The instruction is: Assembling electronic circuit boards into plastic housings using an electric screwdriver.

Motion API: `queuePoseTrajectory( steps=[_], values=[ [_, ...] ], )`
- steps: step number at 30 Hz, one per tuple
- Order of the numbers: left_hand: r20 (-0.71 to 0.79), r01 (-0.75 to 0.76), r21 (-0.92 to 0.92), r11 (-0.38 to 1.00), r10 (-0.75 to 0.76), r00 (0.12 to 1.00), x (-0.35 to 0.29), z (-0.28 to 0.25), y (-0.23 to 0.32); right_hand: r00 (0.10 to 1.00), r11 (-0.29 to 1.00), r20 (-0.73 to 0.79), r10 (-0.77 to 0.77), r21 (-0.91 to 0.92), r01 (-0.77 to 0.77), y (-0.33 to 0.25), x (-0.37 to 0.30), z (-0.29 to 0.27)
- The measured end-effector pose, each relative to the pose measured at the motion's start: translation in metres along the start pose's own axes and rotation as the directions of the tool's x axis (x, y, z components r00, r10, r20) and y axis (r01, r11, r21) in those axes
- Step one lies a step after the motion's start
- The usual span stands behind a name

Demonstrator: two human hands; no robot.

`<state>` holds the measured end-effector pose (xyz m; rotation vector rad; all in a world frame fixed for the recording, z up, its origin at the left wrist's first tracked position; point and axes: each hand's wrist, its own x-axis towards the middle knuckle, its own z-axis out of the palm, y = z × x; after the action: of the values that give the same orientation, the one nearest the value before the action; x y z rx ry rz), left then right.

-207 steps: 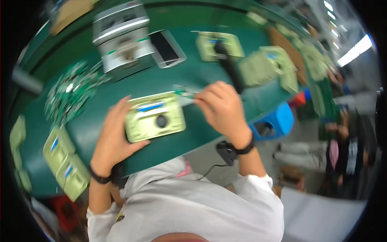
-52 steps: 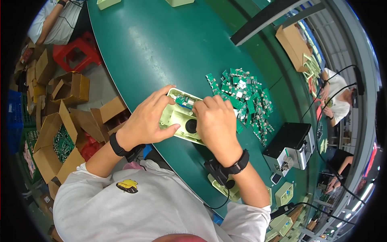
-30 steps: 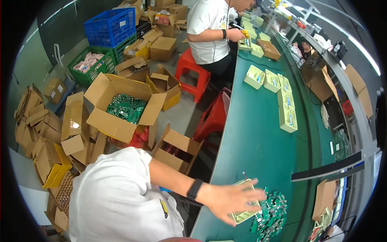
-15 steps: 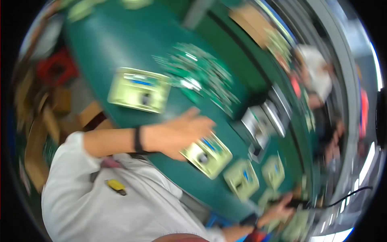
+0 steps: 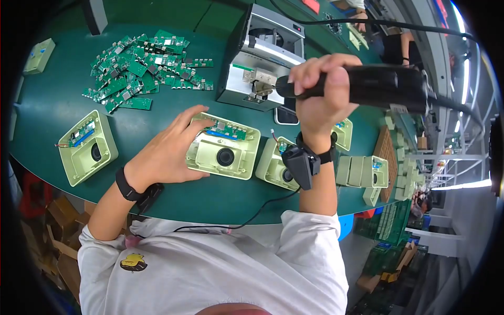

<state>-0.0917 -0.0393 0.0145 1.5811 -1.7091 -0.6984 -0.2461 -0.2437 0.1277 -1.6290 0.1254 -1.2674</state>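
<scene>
My left hand (image 5: 167, 149) grips the left side of a pale green plastic housing (image 5: 205, 155), thumb at its near wall and fingers over its far corner. Inside that housing are a round black speaker (image 5: 225, 156), a green circuit board (image 5: 231, 129) and a blue strip. Raised over the bench, my right hand (image 5: 325, 92) is wrapped round a black corded electric screwdriver (image 5: 386, 86). Its tip points left and meets, or nearly meets, the metal pick-up part (image 5: 261, 83) of a silver and black screw feeder (image 5: 231, 84); whether they touch I cannot tell.
A heap of green circuit boards (image 5: 139, 68) lies on the green bench (image 5: 173, 205). One similar housing (image 5: 107, 139) stands to the left, another (image 5: 268, 165) close at right, more (image 5: 354, 170) farther right. A thin black cable (image 5: 257, 212) crosses the near edge. Another person's hand (image 5: 359, 21) shows far off.
The head view has swung round and steadied. My right hand has brought the screwdriver from the lower right up to the screw feeder. My left hand now holds a housing by its left side.
</scene>
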Motion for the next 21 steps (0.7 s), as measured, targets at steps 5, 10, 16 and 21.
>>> queuePoseTrajectory(
  steps=[5, 10, 16, 21],
  values=[
    [-0.066, 0.0, -0.039, 0.999, -0.002, 0.998, -0.004, 0.0, -0.009, 0.99, 0.991, 0.039, 0.136, -0.018, -0.136, 0.005, -0.002, 0.007],
    [-0.12, -0.049, 0.032, 0.998, 0.052, 0.991, -0.006, 0.001, -0.011, 0.972, 0.964, 0.115, 0.206, 0.145, -0.221, -0.007, -0.035, 0.008],
    [-0.098, 0.003, 0.006, 1.0, -0.002, 0.995, -0.006, 0.002, -0.012, 0.951, 0.959, 0.152, 0.268, 0.046, -0.278, 0.001, -0.055, 0.014],
    [-0.066, 0.038, -0.022, 0.999, -0.04, 0.997, -0.006, 0.002, -0.012, 0.947, 0.953, 0.144, 0.286, 0.055, -0.297, 0.004, -0.057, 0.014]
  ],
)
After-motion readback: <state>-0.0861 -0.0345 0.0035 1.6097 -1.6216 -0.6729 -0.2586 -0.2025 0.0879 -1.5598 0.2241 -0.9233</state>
